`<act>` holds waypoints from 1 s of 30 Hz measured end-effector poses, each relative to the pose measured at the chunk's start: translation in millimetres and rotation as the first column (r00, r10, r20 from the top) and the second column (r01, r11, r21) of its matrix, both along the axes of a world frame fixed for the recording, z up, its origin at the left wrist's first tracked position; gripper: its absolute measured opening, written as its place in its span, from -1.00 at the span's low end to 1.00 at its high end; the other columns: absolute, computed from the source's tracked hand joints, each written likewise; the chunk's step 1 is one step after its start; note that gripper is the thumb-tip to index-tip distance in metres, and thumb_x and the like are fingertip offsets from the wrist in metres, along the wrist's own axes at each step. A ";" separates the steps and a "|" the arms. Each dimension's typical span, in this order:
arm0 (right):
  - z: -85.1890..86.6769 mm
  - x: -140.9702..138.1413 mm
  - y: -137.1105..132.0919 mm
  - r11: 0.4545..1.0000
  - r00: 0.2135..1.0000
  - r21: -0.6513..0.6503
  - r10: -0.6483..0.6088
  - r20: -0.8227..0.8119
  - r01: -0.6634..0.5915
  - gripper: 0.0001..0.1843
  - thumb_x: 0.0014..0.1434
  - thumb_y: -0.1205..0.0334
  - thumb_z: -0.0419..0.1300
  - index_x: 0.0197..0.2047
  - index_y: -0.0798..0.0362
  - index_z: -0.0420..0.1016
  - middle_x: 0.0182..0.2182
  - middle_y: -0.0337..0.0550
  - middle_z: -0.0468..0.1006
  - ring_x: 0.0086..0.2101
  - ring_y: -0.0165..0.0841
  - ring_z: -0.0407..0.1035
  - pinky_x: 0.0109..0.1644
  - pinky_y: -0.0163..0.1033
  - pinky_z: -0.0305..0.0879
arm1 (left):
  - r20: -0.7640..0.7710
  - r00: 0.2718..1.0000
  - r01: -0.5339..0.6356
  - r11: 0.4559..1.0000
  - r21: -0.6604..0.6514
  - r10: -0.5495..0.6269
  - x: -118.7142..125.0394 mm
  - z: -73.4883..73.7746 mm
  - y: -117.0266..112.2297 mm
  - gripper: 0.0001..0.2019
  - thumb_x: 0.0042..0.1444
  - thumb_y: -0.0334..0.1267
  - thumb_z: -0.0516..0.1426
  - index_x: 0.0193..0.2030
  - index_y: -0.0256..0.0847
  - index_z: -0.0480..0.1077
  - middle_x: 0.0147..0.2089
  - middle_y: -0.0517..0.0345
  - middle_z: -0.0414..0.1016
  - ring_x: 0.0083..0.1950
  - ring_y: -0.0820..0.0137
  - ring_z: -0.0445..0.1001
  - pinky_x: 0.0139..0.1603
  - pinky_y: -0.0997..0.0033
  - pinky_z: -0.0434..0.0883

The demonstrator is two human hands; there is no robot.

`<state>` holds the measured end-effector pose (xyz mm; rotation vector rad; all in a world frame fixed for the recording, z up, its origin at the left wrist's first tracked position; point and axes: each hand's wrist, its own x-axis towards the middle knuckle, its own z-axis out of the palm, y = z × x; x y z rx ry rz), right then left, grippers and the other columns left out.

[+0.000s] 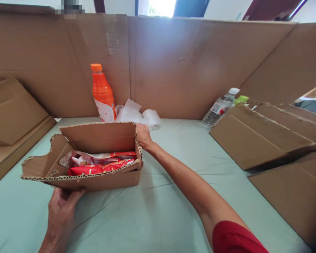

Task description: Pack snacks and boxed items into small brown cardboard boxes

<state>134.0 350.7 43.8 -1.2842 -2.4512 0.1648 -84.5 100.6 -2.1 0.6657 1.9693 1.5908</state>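
An open cardboard box (105, 179) sits on the pale green cloth-covered table (173, 196). Red and white snack packets (101, 163) lie inside it. My left hand (61, 207) grips the box's near bottom edge, with the thumb up against the front wall. My right hand (143, 137) reaches across and holds the box's far right corner, with its fingers curled over the rear flap (100, 135).
An orange bottle (102, 93) stands behind the box beside crumpled white plastic (137, 114). A clear water bottle (221, 107) and a green cap (241, 99) lean at the right. Flattened cardboard (258, 138) lies right, more cardboard (10, 116) left, and a cardboard wall (186, 66) behind.
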 end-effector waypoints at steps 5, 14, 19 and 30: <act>9.0 8.8 -5.1 0.999 1.000 -0.050 -0.017 -0.004 0.017 -0.61 0.41 0.27 -0.04 0.17 0.04 0.47 0.20 -0.03 0.48 0.14 -0.14 0.34 0.14 -0.08 0.17 | -0.040 0.999 0.012 1.000 -0.015 -0.012 -2.4 -1.4 0.3 -0.53 -0.27 0.01 0.34 -0.25 -0.18 0.36 -0.35 0.22 0.46 -0.27 0.25 0.41 -0.14 0.15 0.37; 21.5 -0.2 -13.2 0.996 0.999 -0.088 0.021 0.037 -0.017 -0.63 0.34 0.03 0.12 0.09 0.02 0.52 0.07 0.02 0.56 0.06 -0.05 0.38 0.07 -0.06 0.18 | -0.001 0.999 -0.039 0.999 0.010 0.039 8.2 13.2 3.9 -0.54 -0.39 -0.03 0.32 -0.31 -0.18 0.36 -0.42 0.24 0.45 -0.28 0.24 0.40 -0.20 0.16 0.34; 16.1 -14.3 -7.6 0.992 0.997 -0.099 -0.071 0.004 0.071 -0.72 0.32 0.11 0.14 -0.04 0.06 0.57 -0.01 0.09 0.59 0.03 -0.04 0.39 0.12 0.01 0.16 | -0.003 0.997 -0.071 0.997 -0.028 0.071 12.7 21.8 4.8 -0.55 -0.44 -0.05 0.30 -0.36 -0.17 0.35 -0.46 0.24 0.42 -0.29 0.22 0.40 -0.22 0.15 0.36; 42.6 29.7 -19.1 0.982 0.930 -0.001 -0.178 -0.321 0.187 -0.66 0.39 0.29 0.02 0.10 0.03 0.54 0.16 -0.11 0.55 0.18 -0.25 0.37 0.25 -0.15 0.20 | 0.007 1.000 -0.002 0.999 0.037 0.002 1.0 3.8 3.1 -0.52 -0.37 -0.04 0.34 -0.28 -0.19 0.37 -0.39 0.23 0.46 -0.30 0.27 0.38 -0.23 0.22 0.33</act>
